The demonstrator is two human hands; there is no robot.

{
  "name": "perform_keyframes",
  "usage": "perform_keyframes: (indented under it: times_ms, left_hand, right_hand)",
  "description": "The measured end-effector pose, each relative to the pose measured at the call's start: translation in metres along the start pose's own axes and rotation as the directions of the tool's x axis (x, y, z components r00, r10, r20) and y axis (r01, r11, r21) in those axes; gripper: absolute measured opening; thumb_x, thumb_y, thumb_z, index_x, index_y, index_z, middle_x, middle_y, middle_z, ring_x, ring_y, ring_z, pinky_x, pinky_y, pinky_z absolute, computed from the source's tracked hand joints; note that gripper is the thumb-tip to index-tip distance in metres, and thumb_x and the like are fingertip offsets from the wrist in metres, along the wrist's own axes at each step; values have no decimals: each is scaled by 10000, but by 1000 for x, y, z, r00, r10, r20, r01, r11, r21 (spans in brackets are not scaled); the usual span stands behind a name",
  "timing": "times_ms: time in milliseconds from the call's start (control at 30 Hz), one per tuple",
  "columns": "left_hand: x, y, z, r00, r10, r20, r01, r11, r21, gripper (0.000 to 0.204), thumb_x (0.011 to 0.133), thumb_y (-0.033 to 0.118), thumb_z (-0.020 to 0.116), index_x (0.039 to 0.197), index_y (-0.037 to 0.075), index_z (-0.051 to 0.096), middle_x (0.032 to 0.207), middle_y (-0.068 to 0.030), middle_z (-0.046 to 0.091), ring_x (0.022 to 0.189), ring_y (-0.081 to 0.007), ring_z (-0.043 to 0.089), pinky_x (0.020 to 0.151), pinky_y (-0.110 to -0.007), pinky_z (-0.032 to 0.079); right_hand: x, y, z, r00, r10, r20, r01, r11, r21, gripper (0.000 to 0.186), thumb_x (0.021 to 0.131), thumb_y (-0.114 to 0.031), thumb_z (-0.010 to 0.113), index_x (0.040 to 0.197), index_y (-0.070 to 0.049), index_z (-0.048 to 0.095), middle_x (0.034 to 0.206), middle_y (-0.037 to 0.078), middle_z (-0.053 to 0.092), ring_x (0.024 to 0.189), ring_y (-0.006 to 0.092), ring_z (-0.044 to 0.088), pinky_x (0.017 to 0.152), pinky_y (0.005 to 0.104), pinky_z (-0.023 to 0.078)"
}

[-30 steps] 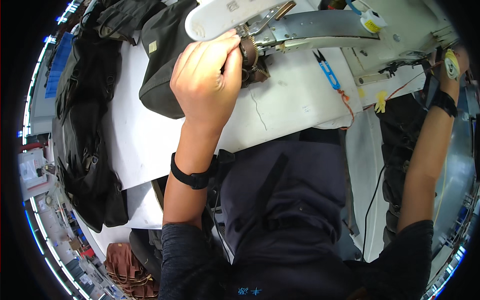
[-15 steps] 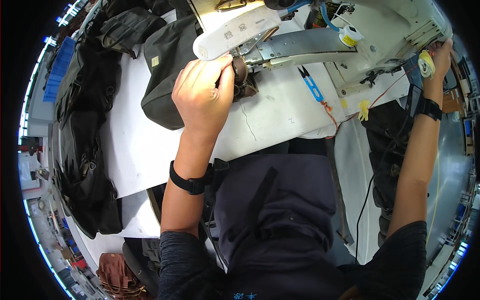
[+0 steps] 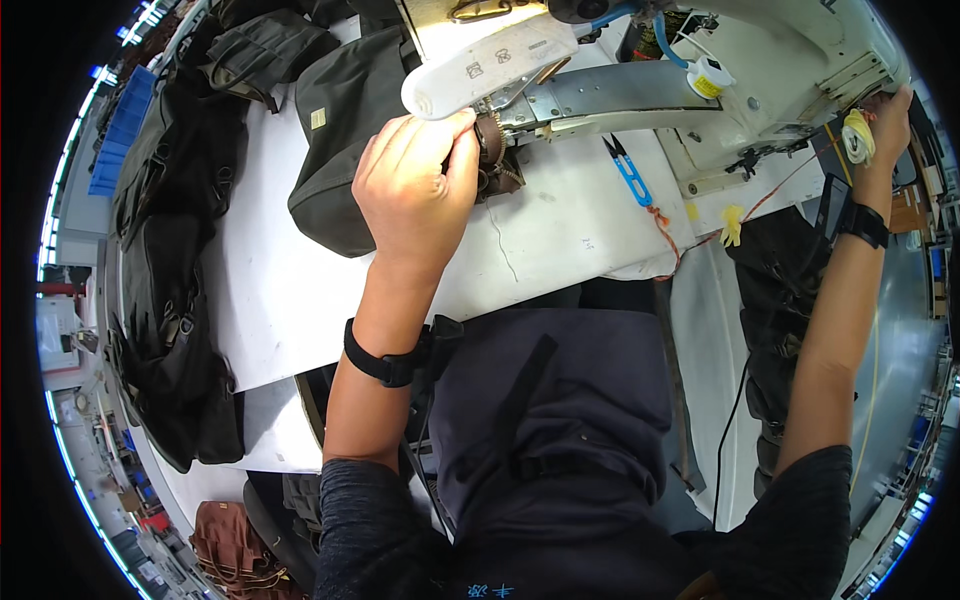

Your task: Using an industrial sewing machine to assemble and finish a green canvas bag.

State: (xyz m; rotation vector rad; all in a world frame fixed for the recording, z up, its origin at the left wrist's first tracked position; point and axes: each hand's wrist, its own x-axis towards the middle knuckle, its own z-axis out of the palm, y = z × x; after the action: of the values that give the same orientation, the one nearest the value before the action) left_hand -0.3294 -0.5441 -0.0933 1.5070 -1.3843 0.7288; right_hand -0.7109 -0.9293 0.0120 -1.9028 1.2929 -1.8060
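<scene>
My left hand (image 3: 418, 190) is closed at the free end of the sewing machine (image 3: 625, 95), pinching the edge of a dark olive bag (image 3: 345, 170). Brown trim with a zip (image 3: 492, 140) shows beside its thumb, under the machine's white rounded head (image 3: 490, 68). The fingertips and the needle are hidden. Over at the far right, my right hand (image 3: 884, 130) reaches to the end of the machine body, its fingers curled. What they grip is out of sight. A yellowish cloth bundle (image 3: 857, 137) hangs next to that wrist.
Blue-handled thread snips (image 3: 630, 175) lie on the white table (image 3: 560, 225), tied to an orange cord (image 3: 668, 235). More dark bags (image 3: 175, 300) line the left edge, and others (image 3: 775, 300) hang at right. A brown bag (image 3: 235, 545) sits at lower left, a blue bin (image 3: 122, 130) at upper left.
The whole view has shifted slightly, moving the machine and table a little to the right in the picture. Both hands keep their places at the machine.
</scene>
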Motion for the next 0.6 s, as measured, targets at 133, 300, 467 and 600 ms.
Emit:
perform_keyframes:
  times_ms: [133,300,467,600]
  left_hand:
    - [-1,2,-1,1000,-20,12,19,1000,16,91,773,-2,751,851,44,740,801,-80,719,739,-262,674,685,-345,525]
    - [-7,5,-8,988,-114,102,104,990,98,95,826,9,757,918,33,765,1010,-102,791,879,-232,744,812,-319,559]
    - [-2,5,-4,993,-96,64,88,989,120,126,803,30,800,927,40,785,957,-128,778,902,-302,737,845,-391,565]
    - [4,11,-9,995,-44,86,37,996,78,190,818,-29,729,1003,-12,769,1047,-154,756,926,-337,709,826,-421,542]
  right_hand:
    - [-19,-19,11,956,291,-36,-237,841,487,529,1050,-474,504,1150,32,623,996,85,662,838,165,617,741,309,490]
    - [-20,-15,14,934,336,-122,-254,863,437,547,1044,-515,516,966,-11,714,843,86,682,735,179,617,689,329,493]
    - [22,-18,-12,994,-10,-107,6,999,-38,410,1012,-404,649,1043,-4,734,896,98,713,827,191,654,789,344,516]
    - [91,-58,-14,962,-198,190,245,930,-273,428,925,-408,691,996,10,750,1006,193,752,902,350,716,831,407,545]
